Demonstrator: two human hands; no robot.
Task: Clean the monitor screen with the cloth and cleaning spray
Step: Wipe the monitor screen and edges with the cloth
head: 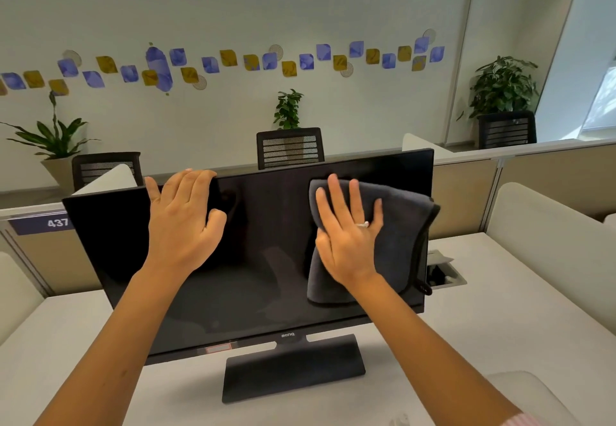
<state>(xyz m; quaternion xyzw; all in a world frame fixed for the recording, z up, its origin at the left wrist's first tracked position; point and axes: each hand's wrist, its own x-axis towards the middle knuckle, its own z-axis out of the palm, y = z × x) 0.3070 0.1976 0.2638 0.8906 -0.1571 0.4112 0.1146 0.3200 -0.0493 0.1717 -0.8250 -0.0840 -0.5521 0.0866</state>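
The monitor (253, 259) stands on its base on the white tabletop (500, 325), its dark screen facing the person. The left hand (181, 222) hooks its fingers over the monitor's top edge, its grip curled round that edge. The right hand (350, 239) lies flat, fingers spread, pressing a dark grey cloth (396, 235) against the screen's right half. I cannot see any spray bottle from here.
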